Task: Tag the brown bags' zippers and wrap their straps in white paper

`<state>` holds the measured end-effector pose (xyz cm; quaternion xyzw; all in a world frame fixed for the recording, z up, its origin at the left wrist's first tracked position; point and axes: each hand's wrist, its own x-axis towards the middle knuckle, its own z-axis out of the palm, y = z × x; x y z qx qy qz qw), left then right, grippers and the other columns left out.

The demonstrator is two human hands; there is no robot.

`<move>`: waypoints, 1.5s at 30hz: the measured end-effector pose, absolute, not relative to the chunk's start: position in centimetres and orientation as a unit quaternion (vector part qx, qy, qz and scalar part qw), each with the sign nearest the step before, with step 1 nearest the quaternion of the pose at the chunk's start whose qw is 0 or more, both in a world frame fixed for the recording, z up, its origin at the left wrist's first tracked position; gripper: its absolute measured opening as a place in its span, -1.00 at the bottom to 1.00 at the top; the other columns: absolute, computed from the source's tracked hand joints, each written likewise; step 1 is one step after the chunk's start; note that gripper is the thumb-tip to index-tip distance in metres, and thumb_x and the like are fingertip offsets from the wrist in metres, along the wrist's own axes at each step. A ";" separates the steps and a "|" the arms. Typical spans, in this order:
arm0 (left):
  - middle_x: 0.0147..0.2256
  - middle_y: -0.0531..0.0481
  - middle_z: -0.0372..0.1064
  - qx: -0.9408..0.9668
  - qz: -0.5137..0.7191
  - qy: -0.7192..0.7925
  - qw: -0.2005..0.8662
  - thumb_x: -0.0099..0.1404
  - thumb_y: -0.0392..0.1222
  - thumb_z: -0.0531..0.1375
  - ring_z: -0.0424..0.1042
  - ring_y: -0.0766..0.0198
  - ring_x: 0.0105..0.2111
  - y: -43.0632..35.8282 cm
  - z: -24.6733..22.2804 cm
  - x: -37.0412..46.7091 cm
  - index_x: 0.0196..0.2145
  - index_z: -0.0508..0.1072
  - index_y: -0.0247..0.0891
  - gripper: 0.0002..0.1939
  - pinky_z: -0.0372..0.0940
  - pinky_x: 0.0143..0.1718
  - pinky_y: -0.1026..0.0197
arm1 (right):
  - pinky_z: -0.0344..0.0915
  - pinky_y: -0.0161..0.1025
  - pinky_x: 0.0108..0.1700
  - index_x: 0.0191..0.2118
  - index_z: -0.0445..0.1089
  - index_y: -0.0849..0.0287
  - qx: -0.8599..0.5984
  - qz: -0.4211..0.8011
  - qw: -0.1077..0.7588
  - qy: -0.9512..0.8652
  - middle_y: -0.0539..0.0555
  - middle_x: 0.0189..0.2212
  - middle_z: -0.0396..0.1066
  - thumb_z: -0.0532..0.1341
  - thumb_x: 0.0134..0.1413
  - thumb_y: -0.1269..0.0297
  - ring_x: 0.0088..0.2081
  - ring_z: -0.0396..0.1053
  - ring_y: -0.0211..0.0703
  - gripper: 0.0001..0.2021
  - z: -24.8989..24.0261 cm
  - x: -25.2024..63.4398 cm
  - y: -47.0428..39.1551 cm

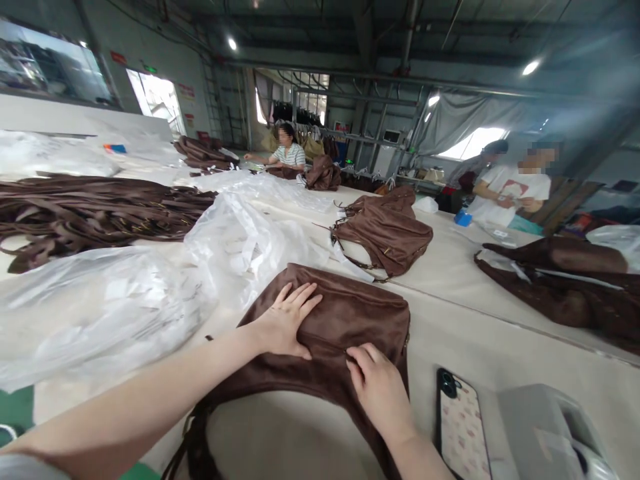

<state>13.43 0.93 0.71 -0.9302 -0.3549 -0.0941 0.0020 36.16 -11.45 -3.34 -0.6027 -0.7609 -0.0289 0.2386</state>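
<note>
A dark brown shoulder bag [360,313] lies flat on the table in front of me, its strap loop toward my body. My left hand [287,327] rests palm down on it, fingers spread, holding nothing. On the bag's right half, my right hand [375,377] has thumb and forefinger closed in a pinch at the end of a line that looks like the zipper. A small dark tip, apparently the zipper pull, shows at these fingertips; the rest is hidden by them.
Right of the bag lie a phone [463,427] and a grey-white box-like object [550,433]. Clear plastic wrapping [125,307] and piled brown straps [100,210] spread leftward. More brown bags [390,230] lie beyond. Several co-workers are at the far side, one in a white shirt [520,190].
</note>
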 end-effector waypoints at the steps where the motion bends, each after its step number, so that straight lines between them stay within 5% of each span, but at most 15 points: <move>1: 0.34 -0.34 -0.25 -0.931 -0.095 -0.352 -0.008 -0.13 0.34 0.30 -0.24 -0.14 0.33 1.2 0.0 12.8 0.31 -0.05 -0.29 0.20 -0.42 0.29 -0.24 | 0.25 -0.22 -0.19 -0.16 0.37 0.11 -0.592 -0.048 0.207 -0.777 0.04 -0.26 0.41 0.12 0.22 0.47 -0.25 0.40 -0.14 -0.84 -3.2 35.8 -11.1; 5: 0.34 -0.34 -0.20 -0.933 -0.138 -0.332 -0.027 -0.06 0.37 0.24 -0.18 -0.12 0.33 1.6 -2.1 12.0 0.32 -0.04 -0.29 0.14 -0.41 0.29 -0.22 | 0.25 -0.21 -0.30 -0.26 0.38 0.13 -0.572 -0.115 0.127 -0.802 0.04 -0.37 0.38 0.10 0.22 0.48 -0.33 0.38 -0.13 -0.85 -3.1 35.2 -10.1; 9: 0.33 -0.33 -0.16 -0.930 -0.172 -0.321 -0.046 -0.10 0.42 0.25 -0.14 -0.14 0.32 1.8 -2.5 12.1 0.31 -0.01 -0.28 0.18 -0.41 0.30 -0.22 | 0.28 -0.16 -0.19 -0.18 0.33 0.14 -0.580 -0.119 0.164 -0.789 0.07 -0.28 0.37 0.13 0.20 0.41 -0.23 0.36 -0.08 -0.90 -2.8 35.9 -10.1; 13: 0.32 -0.32 -0.13 -0.926 -0.195 -0.317 -0.059 -0.15 0.46 0.25 -0.11 -0.13 0.31 2.1 -2.7 12.1 0.31 0.01 -0.25 0.21 -0.42 0.30 -0.21 | 0.27 -0.08 -0.04 -0.07 0.26 0.19 -0.616 -0.132 0.181 -0.755 0.14 -0.18 0.34 0.18 0.08 0.46 -0.11 0.32 0.01 -0.73 -2.8 36.7 -10.1; 23: 0.32 -0.31 -0.11 -0.926 -0.216 -0.303 -0.067 -0.13 0.45 0.26 -0.10 -0.14 0.31 2.6 -3.3 11.9 0.30 0.02 -0.24 0.18 -0.43 0.30 -0.21 | 0.32 -0.15 -0.24 -0.17 0.24 0.20 -0.614 -0.204 0.144 -0.749 0.13 -0.29 0.33 0.10 0.05 0.53 -0.26 0.36 -0.04 -0.79 -4.7 36.4 -9.9; 29: 0.32 -0.30 -0.11 -0.915 -0.241 -0.298 -0.125 -0.16 0.37 0.34 -0.09 -0.15 0.31 2.5 -2.9 12.0 0.28 0.09 -0.23 0.16 -0.44 0.30 -0.23 | 0.32 -0.17 -0.15 -0.24 0.31 0.16 -0.586 -0.148 0.123 -0.787 0.10 -0.30 0.37 0.06 0.06 0.58 -0.20 0.36 -0.07 -0.79 -3.9 37.0 -10.5; 31: 0.28 -0.27 0.02 -0.894 -0.264 -0.298 -0.204 -0.11 0.32 0.34 0.00 -0.12 0.28 2.7 -2.0 11.6 0.21 0.23 -0.21 0.01 -0.36 0.31 -0.21 | 0.32 -0.17 -0.11 -0.22 0.35 0.16 -0.588 -0.107 0.116 -0.793 0.10 -0.26 0.38 0.06 0.07 0.56 -0.18 0.36 -0.08 -0.77 -3.2 37.1 -10.8; 34: 0.08 -0.22 0.35 -0.797 -0.313 -0.322 -0.405 0.16 0.29 0.17 0.29 0.01 0.12 3.3 -0.3 9.6 -0.02 0.44 -0.29 -0.37 0.01 0.24 -0.09 | 0.32 -0.15 -0.07 -0.09 0.37 0.16 -0.569 -0.080 0.106 -0.812 0.12 -0.16 0.38 0.06 0.13 0.49 -0.14 0.36 -0.08 -0.73 -2.8 37.8 -11.6; 36: -0.05 -0.20 0.45 -0.704 -0.360 -0.374 -0.484 0.25 0.26 0.09 0.40 0.08 0.01 3.4 0.6 7.4 -0.09 0.46 -0.35 -0.41 0.20 0.12 0.01 | 0.32 -0.11 -0.02 0.01 0.35 0.17 -0.560 -0.080 0.104 -0.818 0.15 -0.07 0.37 0.05 0.17 0.41 -0.08 0.36 -0.04 -0.69 -3.5 38.5 -12.2; 42: -0.21 -0.10 0.49 -0.667 -0.274 -0.600 -0.347 0.17 0.23 0.15 0.46 0.13 -0.22 0.0 0.4 1.3 -0.12 0.45 -0.33 -0.44 0.32 -0.15 0.15 | 0.28 0.07 0.07 0.27 0.09 0.28 -0.572 -0.076 0.154 -0.802 0.31 0.17 0.21 0.07 0.16 -0.01 0.14 0.22 0.18 -0.35 -5.5 36.9 -15.0; 45: -0.26 -0.08 0.48 -0.724 -0.178 -0.586 -0.319 0.15 0.20 0.18 0.46 0.14 -0.31 -2.1 -0.1 0.9 -0.11 0.44 -0.30 -0.46 0.31 -0.29 0.18 | 0.20 0.11 0.15 0.35 -0.06 0.20 -0.509 -0.075 0.147 -0.845 0.25 0.31 0.00 0.17 0.07 0.03 0.28 0.01 0.21 -0.22 -5.4 33.9 -15.9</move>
